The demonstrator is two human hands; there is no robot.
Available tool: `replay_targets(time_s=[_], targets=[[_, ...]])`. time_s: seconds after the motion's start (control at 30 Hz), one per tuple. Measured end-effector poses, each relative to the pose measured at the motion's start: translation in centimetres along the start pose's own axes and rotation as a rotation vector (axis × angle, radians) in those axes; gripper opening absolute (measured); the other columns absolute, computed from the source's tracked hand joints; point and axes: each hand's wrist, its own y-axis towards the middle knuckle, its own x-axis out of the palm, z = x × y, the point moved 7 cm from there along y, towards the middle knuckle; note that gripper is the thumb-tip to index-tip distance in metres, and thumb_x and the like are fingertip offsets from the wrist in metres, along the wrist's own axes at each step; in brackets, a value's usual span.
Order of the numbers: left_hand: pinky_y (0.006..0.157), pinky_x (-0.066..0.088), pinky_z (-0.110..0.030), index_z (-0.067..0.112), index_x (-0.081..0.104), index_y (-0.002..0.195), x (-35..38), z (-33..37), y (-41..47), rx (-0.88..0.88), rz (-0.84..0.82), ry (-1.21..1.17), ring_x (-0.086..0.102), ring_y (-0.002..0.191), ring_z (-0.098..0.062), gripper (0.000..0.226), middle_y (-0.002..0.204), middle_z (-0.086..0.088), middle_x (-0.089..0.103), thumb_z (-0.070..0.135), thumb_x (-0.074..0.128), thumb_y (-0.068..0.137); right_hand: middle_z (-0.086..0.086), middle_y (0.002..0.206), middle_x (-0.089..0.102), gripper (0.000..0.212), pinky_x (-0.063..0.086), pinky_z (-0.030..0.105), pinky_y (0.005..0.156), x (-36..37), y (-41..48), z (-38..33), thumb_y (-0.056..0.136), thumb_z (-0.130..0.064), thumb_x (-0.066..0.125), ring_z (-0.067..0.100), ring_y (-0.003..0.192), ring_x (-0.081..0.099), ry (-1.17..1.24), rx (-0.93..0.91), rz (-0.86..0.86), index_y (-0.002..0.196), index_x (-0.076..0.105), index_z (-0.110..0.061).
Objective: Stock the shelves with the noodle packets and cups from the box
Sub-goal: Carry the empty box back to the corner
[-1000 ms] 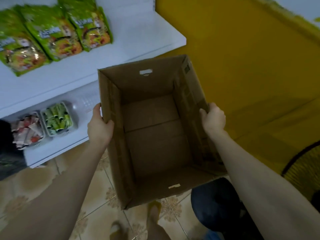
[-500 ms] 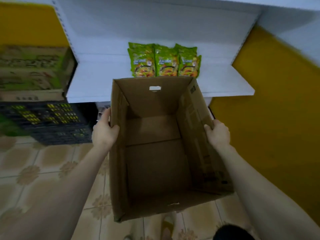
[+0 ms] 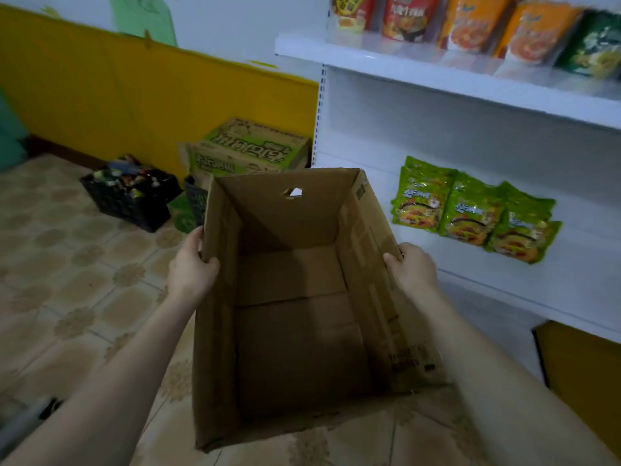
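Far left on the tiled floor sits a black crate [image 3: 129,196] heaped with small items, and just beside it a green-printed carton [image 3: 248,149] stands against the end of the shelf unit. The left hand [image 3: 191,269] grips the left wall of the open box [image 3: 295,314], thumb hooked over the rim and fingers outside. The box is held in the air over the floor, in front of the shelves, and its bottom shows only bare cardboard (no packets or cups in sight inside). The right hand [image 3: 411,269] grips the right wall the same way, fingers curled over the edge. Right of it, green noodle packets [image 3: 470,213] lie in a row on the lower shelf [image 3: 504,290]; more packets [image 3: 470,21] line the shelf above.

The likely trouble: held only by its thin walls, the box may buckle or twist, and a swing to the right could catch the shelf edge or sweep the green packets off. The crate on the floor is a tripping risk.
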Motion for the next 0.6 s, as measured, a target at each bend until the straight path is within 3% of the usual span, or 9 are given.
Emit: replay_targets(time_s=[0.1, 0.23, 0.4, 0.6], targets=[[0.056, 0.052, -0.038, 0.021, 0.027, 0.144, -2.4, -1.6, 0.5, -0.067, 0.044, -0.081, 0.059, 0.066, -0.025, 0.060, 0.124, -0.017, 0.056, 0.004, 0.049, 0.091, 0.022, 0.096, 0.064, 0.024, 0.037, 0.033, 0.067, 1.0, 2.2, -4.3, 0.092, -0.026, 0.052, 0.038, 0.094, 0.058, 0.007, -0.087, -0.024, 0.088, 0.057, -0.003], [0.060, 0.055, -0.041, 0.024, 0.026, 0.144, -5.9, -4.5, 1.5, -0.158, 0.135, -0.137, 0.062, 0.073, -0.026, 0.066, 0.117, -0.015, 0.059, 0.001, 0.049, 0.088, 0.016, 0.087, 0.061, 0.023, 0.034, 0.029, 0.065, 3.3, 3.8, -10.5, 0.093, -0.026, 0.051, 0.035, 0.091, 0.058, 0.019, -0.200, -0.076, 0.082, 0.053, -0.006], [0.046, 0.048, -0.033, 0.024, 0.025, 0.145, -10.8, -8.8, 3.4, -0.239, 0.266, -0.164, 0.060, 0.069, -0.021, 0.069, 0.122, -0.014, 0.057, -0.005, 0.047, 0.086, 0.016, 0.094, 0.064, 0.023, 0.035, 0.029, 0.066, 7.5, 5.4, -18.5, 0.093, -0.028, 0.050, 0.036, 0.091, 0.058, 0.043, -0.298, -0.134, 0.079, 0.051, -0.009], [0.048, 0.045, -0.024, 0.022, 0.024, 0.146, -17.5, -14.9, 8.2, -0.297, 0.374, -0.198, 0.061, 0.097, -0.035, 0.069, 0.130, -0.014, 0.053, -0.007, 0.046, 0.087, 0.016, 0.093, 0.065, 0.026, 0.039, 0.032, 0.063, 13.9, 6.6, -29.7, 0.093, -0.030, 0.050, 0.036, 0.087, 0.060, 0.040, -0.405, -0.186, 0.095, 0.061, -0.006]])
